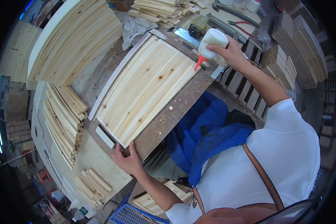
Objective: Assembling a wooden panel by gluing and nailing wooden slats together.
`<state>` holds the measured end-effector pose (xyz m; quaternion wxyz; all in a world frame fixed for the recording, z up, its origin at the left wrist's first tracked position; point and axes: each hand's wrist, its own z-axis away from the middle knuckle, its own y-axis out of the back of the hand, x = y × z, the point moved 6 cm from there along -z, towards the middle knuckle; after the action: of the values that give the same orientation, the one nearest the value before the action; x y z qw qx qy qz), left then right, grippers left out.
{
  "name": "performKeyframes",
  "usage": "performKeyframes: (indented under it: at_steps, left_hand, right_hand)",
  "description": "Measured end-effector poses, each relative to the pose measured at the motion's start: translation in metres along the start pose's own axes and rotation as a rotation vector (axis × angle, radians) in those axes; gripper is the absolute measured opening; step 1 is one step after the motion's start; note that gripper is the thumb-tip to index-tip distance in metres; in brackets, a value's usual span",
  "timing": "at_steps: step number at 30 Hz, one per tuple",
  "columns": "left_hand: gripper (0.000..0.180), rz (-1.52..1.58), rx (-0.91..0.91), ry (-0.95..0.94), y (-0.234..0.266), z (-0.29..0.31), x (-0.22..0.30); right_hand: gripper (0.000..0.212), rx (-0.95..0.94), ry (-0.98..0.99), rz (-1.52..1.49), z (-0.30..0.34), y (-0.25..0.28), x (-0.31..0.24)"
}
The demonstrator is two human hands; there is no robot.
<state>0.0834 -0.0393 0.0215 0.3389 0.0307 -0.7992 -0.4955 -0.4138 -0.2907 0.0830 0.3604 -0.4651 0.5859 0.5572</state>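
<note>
A pale wooden panel (149, 80) with one curved long edge lies flat on a dark brown board (164, 123). A thin white line, like glue, runs along its edges. My right hand (229, 52) is closed round a white squeeze bottle (212, 42), tilted with its red nozzle (200, 62) pointing down at the panel's far right corner. At the panel's near corner, my left hand (128, 158) grips the wood between thumb and fingers. A curved strip (117, 76) lies along the panel's far edge, and a short pale block (105, 137) lies beside the near end.
Curved panels (76, 41) are stacked at the far left, with bundled wooden strips (63, 119) nearer. A grey cloth (136, 31) lies behind the board. Red-handled pliers (240, 26) and metal bars (227, 28) sit at the back right. A blue crate (134, 214) stands below.
</note>
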Motion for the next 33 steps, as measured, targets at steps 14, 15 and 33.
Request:
performKeyframes:
  at_steps: [14,15,33]
  left_hand:
    - [0.055,0.011,-0.019,-0.091,0.004,-0.001,0.010]
    - [0.055,-0.010,-0.001,-0.098,0.006,0.000,0.009]
    - [0.040,0.085,0.063,-0.076,0.009,0.002,0.002]
  right_hand:
    - [0.047,-0.164,0.094,-0.096,0.009,-0.089,-0.031]
    - [0.047,-0.179,0.093,-0.111,0.010,-0.096,-0.034]
    - [0.048,-0.429,0.176,-0.172,0.035,-0.228,-0.076]
